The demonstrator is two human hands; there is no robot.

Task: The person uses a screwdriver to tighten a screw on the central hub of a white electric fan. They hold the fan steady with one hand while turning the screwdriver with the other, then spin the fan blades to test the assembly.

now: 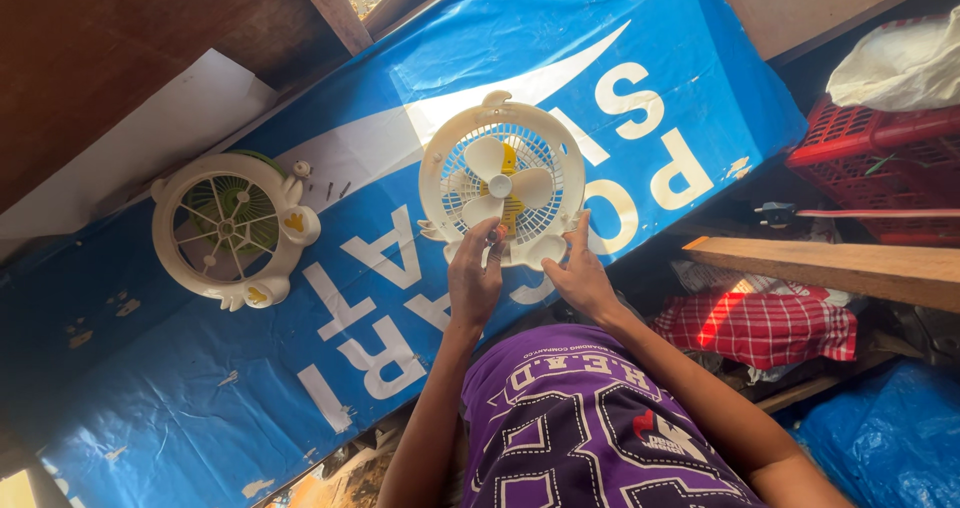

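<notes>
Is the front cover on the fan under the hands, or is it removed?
Removed: the fan shows bare blades, and a separate grille lies apart on the blue sheet.

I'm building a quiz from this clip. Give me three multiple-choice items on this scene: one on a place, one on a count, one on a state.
1. Where does the separate cream round fan grille lie?
A. On the blue printed plastic sheet
B. In the red plastic crate
C. On the wooden plank

2. How many blades show on the cream round plastic fan?
A. Two
B. Three
C. Six

3. How are the hands?
A. Both off the fan
B. Only one touches it
C. Left hand and right hand both at its lower rim

Answers: 1 A, it rests on the sheet; 2 B, three blades surround the hub; 3 C, both hands' fingers meet the rim.
</notes>
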